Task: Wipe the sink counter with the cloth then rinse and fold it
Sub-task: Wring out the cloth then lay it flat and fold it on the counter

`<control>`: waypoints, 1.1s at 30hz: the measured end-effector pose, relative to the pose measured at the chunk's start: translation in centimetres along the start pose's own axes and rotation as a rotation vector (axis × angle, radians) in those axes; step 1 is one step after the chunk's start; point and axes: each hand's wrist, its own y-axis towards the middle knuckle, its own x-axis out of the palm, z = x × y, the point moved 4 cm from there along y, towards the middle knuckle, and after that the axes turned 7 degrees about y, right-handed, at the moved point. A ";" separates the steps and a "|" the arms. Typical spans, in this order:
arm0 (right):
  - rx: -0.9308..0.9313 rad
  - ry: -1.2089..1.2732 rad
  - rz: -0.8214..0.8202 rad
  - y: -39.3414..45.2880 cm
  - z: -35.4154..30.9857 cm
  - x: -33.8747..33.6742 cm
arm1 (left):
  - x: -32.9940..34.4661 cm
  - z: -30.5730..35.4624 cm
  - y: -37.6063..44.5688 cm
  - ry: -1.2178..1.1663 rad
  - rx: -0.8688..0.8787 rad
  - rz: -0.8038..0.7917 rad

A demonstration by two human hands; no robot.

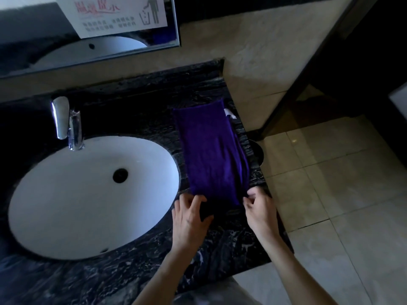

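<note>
A purple cloth (211,150) lies as a long folded strip on the black marble counter (136,102), to the right of the white oval sink (88,194). My left hand (190,219) pinches the strip's near left corner. My right hand (259,210) grips its near right corner at the counter's right edge. A white tag (229,113) sticks out at the cloth's far right end.
A chrome faucet (66,122) stands behind the sink at the left. A mirror (88,29) with a white sign hangs on the wall above. The counter ends at the right, with beige floor tiles (330,183) below and a dark frame (297,84) beyond.
</note>
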 end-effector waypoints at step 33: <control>0.185 0.468 -0.061 1.6 0.0 -3.4 | -1.5 -0.2 -1.7 -0.531 -0.353 0.090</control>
